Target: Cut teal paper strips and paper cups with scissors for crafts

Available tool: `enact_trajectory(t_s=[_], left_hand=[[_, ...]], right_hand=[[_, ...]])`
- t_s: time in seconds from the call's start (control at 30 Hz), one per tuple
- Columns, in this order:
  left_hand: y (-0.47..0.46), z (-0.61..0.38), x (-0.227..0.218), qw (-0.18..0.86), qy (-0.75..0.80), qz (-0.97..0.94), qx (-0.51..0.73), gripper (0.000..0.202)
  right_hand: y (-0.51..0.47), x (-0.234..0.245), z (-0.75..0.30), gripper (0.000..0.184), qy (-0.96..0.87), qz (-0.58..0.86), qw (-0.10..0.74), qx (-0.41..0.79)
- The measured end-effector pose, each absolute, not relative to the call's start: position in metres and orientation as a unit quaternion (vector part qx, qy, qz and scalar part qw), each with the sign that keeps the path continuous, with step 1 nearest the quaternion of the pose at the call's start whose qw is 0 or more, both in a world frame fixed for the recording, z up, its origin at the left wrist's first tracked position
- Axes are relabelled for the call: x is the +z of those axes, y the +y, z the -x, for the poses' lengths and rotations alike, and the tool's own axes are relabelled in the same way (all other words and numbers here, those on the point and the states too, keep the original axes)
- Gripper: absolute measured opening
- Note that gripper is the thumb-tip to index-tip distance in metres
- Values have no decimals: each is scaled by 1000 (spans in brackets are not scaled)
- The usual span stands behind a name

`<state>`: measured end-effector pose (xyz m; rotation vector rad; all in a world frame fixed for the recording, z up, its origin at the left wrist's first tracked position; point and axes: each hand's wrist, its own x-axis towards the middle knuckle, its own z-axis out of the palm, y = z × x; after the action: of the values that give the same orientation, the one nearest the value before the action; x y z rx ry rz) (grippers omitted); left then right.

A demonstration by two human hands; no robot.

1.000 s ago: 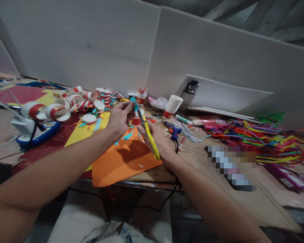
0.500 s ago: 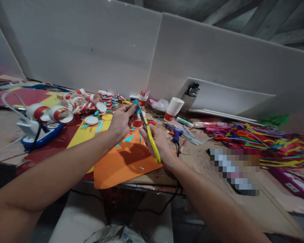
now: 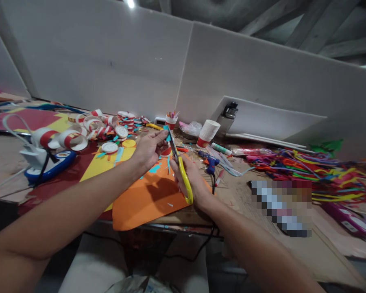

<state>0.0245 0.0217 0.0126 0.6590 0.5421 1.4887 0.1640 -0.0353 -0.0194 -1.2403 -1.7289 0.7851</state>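
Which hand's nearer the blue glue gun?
Right. The right hand, gripping the yellow-handled scissors, is just left of the blue glue gun; the left hand, pinching a blue paper piece, is farther left.

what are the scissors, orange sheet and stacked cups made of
Scissors: handles probably plastic, being smooth and bright yellow; the grey blades look like metal. Orange sheet: matte, thin, evenly coloured; paper or craft foam, can't tell which. Stacked cups: likely paper, smooth white with red print, thin nested rims.
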Motion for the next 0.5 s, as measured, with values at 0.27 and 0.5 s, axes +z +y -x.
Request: enact_trajectory(t_s=[0.27, 0.5], left_hand=[[22, -23, 12, 672, 221, -308, 636, 8], [19, -18, 15, 670, 248, -390, 581, 9]], right_hand=[[-46, -12, -160, 31, -639, 505, 429, 391], [-33, -14, -174, 30, -664, 472, 437, 381]])
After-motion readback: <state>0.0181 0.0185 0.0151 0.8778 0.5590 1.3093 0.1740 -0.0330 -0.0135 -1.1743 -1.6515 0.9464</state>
